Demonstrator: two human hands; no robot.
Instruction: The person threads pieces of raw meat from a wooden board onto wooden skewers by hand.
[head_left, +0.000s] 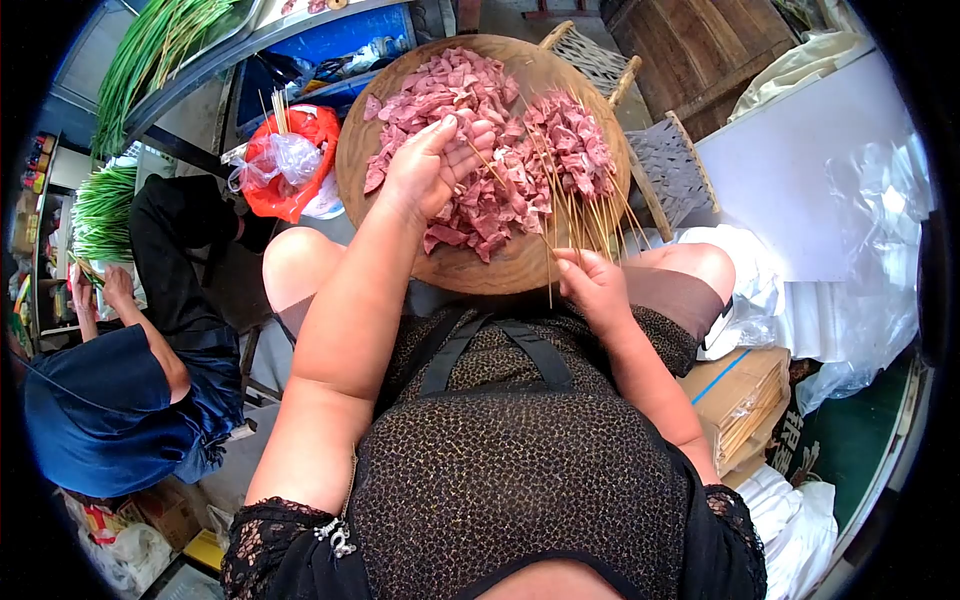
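Observation:
On a round wooden board (470, 276) across my lap lies a heap of raw meat pieces (455, 85). To its right, several meat skewers (575, 140) are piled with their bare sticks toward me. My left hand (432, 165) is over the heap, palm turned up, fingers and thumb apart; I see nothing held in it. At the board's near edge my right hand (592, 285) is closed, pinching the lower end of a thin bamboo skewer (546, 238). This skewer slants up and left, its far end close to the left hand's fingers.
A red plastic bag (290, 195) with upright sticks stands left of the board. Woven chairs (665, 165) are beyond it at right. A cardboard box (740, 400) sits by my right side. At left, a person in blue (110, 400) handles green stalks (103, 215).

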